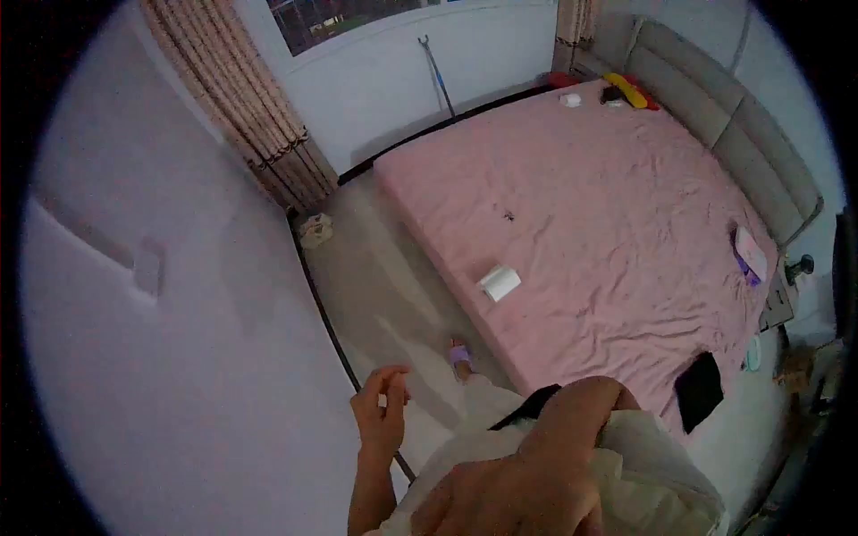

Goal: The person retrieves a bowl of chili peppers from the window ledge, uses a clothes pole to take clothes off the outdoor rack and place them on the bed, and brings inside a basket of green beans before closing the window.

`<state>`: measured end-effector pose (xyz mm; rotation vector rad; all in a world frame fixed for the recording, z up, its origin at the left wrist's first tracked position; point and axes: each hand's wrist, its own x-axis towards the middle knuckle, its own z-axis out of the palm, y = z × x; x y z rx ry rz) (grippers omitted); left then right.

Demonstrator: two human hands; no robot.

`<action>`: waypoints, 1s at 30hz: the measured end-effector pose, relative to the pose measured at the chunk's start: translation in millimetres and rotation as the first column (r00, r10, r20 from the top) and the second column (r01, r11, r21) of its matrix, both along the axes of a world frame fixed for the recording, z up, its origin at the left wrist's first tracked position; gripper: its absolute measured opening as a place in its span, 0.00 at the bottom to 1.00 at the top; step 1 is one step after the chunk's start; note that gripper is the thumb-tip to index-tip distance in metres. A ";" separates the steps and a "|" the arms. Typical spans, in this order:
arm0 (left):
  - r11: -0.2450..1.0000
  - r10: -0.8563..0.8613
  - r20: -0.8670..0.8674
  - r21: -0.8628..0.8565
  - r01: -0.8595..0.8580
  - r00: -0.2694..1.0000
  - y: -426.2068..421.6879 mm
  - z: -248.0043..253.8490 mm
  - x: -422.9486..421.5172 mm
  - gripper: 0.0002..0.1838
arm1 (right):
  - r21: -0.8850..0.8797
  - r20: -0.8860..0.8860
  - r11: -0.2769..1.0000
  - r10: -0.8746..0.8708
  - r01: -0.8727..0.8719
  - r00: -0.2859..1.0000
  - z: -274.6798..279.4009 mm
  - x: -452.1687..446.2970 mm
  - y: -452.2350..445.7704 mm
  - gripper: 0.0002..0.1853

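Observation:
My left hand [380, 411] is raised over the floor beside the bed, fingers loosely bent, with a gap between thumb and forefinger. I see nothing held in it. Very close to the camera at the bottom, my right hand [527, 478] is blurred; its fingertips are hidden, so I cannot tell what they hold. Below it show pale trousers [661, 456] and something black [532, 406], perhaps cloth. One foot in a purple slipper [460, 355] stands on the floor. Closest on the bed is a white block-shaped thing [499, 282], possibly a tissue pack.
The bed [572, 196] has a rumpled pink sheet and a grey padded headboard [715, 107]. A black cloth [699, 391] lies at its edge. A blue-handled pole [438, 79] leans on the wall; a pale bag [315, 230] sits near the curtain [232, 80].

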<state>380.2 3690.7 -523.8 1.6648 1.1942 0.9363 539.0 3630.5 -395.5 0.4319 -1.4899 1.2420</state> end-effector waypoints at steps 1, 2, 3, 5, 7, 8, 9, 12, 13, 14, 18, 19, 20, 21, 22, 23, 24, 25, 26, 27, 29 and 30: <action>0.996 0.021 0.030 -0.084 -0.018 0.999 26.7 -16.1 -3.7 0.08 | 0.010 -0.022 1.000 0.005 -0.004 1.000 -0.6 3.2 31.9 0.24; 0.997 0.024 0.020 -0.080 -0.023 1.000 54.5 -32.1 -8.7 0.08 | 0.021 -0.043 1.000 0.013 -0.013 0.999 1.6 7.0 65.9 0.24; 0.984 0.101 0.071 -0.158 -0.088 0.992 81.1 -48.0 -17.0 0.08 | 0.029 -0.063 0.999 0.023 -0.021 0.998 5.0 9.7 99.1 0.23; 0.957 0.189 0.096 -0.240 -0.162 0.977 125.8 -56.2 -43.0 0.08 | 0.043 -0.104 0.998 0.044 -0.040 0.994 13.1 14.0 164.7 0.23; 0.909 0.354 0.049 -0.253 -0.331 0.934 162.5 -54.2 -76.3 0.10 | 0.052 -0.124 0.996 0.074 -0.068 0.990 21.4 8.4 224.7 0.23; 0.904 0.369 0.048 -0.252 -0.346 0.928 182.9 -49.5 -90.3 0.10 | 0.058 -0.130 0.995 0.087 -0.080 0.988 26.8 7.4 254.9 0.23; 0.873 0.447 0.051 -0.242 -0.423 0.893 204.3 -47.2 -102.3 0.10 | 0.061 -0.133 0.994 0.099 -0.092 0.986 29.5 5.6 284.8 0.22; 0.790 0.590 0.041 -0.237 -0.565 0.807 273.4 -43.1 -116.7 0.10 | 0.063 -0.134 0.993 0.108 -0.100 0.985 33.6 2.2 369.3 0.22; 0.741 0.650 0.016 -0.237 -0.629 0.760 301.9 -37.5 -117.4 0.11 | 0.065 -0.143 0.993 0.105 -0.097 0.984 37.9 3.5 398.9 0.22; 0.745 0.648 0.028 -0.232 -0.625 0.761 332.0 -47.5 -120.9 0.11 | 0.065 -0.142 0.994 0.092 -0.084 0.986 36.5 1.2 426.7 0.22; 0.832 0.549 0.052 -0.134 -0.539 0.834 461.5 -66.1 -127.1 0.11 | 0.066 -0.154 0.997 0.045 -0.035 0.987 43.0 -5.5 539.2 0.21; 0.835 0.541 0.038 -0.143 -0.532 0.840 501.7 -66.7 -129.1 0.11 | 0.070 -0.157 0.997 0.027 -0.016 0.987 46.1 -8.6 567.5 0.21; 0.841 0.529 0.025 -0.149 -0.520 0.848 546.3 -64.5 -130.7 0.11 | 0.073 -0.153 0.997 0.005 0.007 0.988 51.0 -12.3 595.7 0.21; 0.866 0.495 0.065 -0.115 -0.486 0.867 591.2 -62.4 -133.7 0.10 | 0.070 -0.162 0.997 -0.018 0.029 0.987 55.8 -15.2 623.9 0.21; 0.878 0.474 0.070 -0.110 -0.466 0.878 638.6 -56.0 -134.9 0.10 | 0.063 -0.176 0.996 -0.050 0.062 0.983 59.6 -17.7 651.4 0.21; 0.905 0.426 0.058 -0.044 -0.423 0.903 688.2 -49.4 -131.4 0.10 | 0.054 -0.182 0.995 -0.073 0.084 0.980 62.3 -19.5 678.6 0.21; 0.924 0.381 0.043 0.017 -0.382 0.923 733.7 -40.0 -122.9 0.09 | 0.054 -0.197 0.993 -0.088 0.101 0.976 65.8 -22.5 704.5 0.21; 0.947 0.318 0.130 0.010 -0.322 0.939 776.8 -30.3 -110.9 0.09 | 0.054 -0.192 0.992 -0.099 0.112 0.976 66.8 -19.6 734.8 0.21; 0.965 0.256 0.212 0.008 -0.264 0.943 818.5 -18.9 -97.5 0.08 | 0.144 -0.137 0.989 -0.012 0.032 0.991 64.7 -14.2 767.4 0.21; 0.975 0.206 0.211 0.036 -0.219 0.955 855.5 -6.5 -81.9 0.08 | 0.227 -0.076 0.972 0.072 -0.053 0.994 63.9 -10.9 795.4 0.21; 0.983 0.111 0.193 0.121 -0.136 0.975 927.0 6.9 -49.3 0.08 | 0.183 -0.006 0.975 -0.128 0.127 0.992 63.1 4.8 837.9 0.19; 0.978 0.068 0.177 0.182 -0.100 0.982 959.3 10.0 -33.4 0.08 | 0.161 0.072 0.942 -0.311 0.296 0.948 61.1 16.9 856.2 0.18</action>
